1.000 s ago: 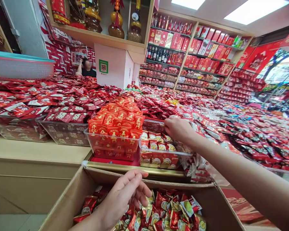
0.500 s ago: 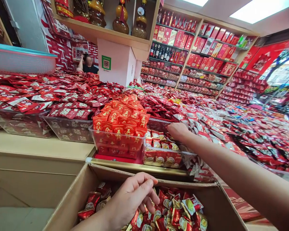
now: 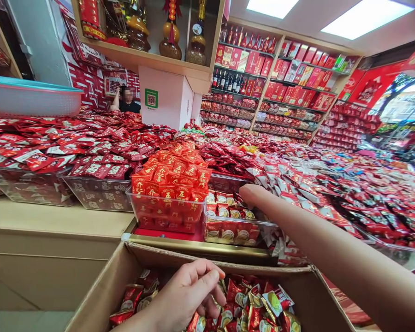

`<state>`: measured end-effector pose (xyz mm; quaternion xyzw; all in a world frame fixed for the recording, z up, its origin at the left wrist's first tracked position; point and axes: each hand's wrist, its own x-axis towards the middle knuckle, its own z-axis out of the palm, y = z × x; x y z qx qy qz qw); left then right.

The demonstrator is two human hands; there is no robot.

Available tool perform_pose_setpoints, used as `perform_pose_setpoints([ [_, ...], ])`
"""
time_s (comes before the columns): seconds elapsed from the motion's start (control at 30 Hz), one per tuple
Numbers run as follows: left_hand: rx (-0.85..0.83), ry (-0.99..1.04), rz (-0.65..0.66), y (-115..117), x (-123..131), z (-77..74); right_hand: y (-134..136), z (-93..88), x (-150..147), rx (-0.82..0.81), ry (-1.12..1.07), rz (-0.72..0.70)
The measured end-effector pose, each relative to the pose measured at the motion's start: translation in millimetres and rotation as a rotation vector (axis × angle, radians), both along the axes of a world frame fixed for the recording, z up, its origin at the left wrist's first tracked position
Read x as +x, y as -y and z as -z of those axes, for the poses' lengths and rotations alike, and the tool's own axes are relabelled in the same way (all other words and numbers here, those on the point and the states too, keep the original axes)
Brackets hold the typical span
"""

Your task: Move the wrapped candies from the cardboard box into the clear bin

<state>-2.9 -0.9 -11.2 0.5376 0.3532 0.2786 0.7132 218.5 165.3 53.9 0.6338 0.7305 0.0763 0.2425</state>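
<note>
My left hand (image 3: 188,293) hangs over an open cardboard box (image 3: 100,290) filled with red and gold wrapped candies (image 3: 261,304). Its fingers curl down onto the candies, thumb pressed to the index finger; what they pinch is hidden. My right hand (image 3: 253,193) reaches forward with the arm stretched out. It sits at the far right corner of a clear plastic bin (image 3: 228,230) of small red and gold candies. Its fingers bend down out of sight behind the wrist.
A clear bin heaped with red packets (image 3: 169,203) stands left of the candy bin. Red wrapped sweets (image 3: 332,193) cover the whole display. A beige counter (image 3: 55,221) lies at left under a pale basket (image 3: 27,97). A person (image 3: 126,99) sits at the back; shelves of red boxes (image 3: 263,69) line the wall.
My left hand has dropped lower into the box and its fingers have curled from stretched to pinched. My right hand has tipped further down into the bin, hiding its fingers.
</note>
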Motion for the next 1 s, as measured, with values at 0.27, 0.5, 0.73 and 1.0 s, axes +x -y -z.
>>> perform_pose_setpoints([
  [0.27, -0.012, -0.017, 0.036, -1.8, -0.3, 1.6, 6.5, -8.1, -0.1, 0.109, -0.038, -0.037],
  [0.5, -0.014, -0.048, 0.041, -0.4, 0.1, -2.6, 9.7, -6.7, -13.1, 0.21, -0.092, -0.107],
  [0.73, -0.017, -0.052, 0.033, -1.4, 0.7, 1.2, -0.3, 4.3, -15.9, 0.066, -0.115, -0.142],
  [1.0, -0.038, -0.097, 0.037, -2.5, 2.9, 4.7, -0.9, -8.4, -16.1, -0.027, -0.106, -0.123],
])
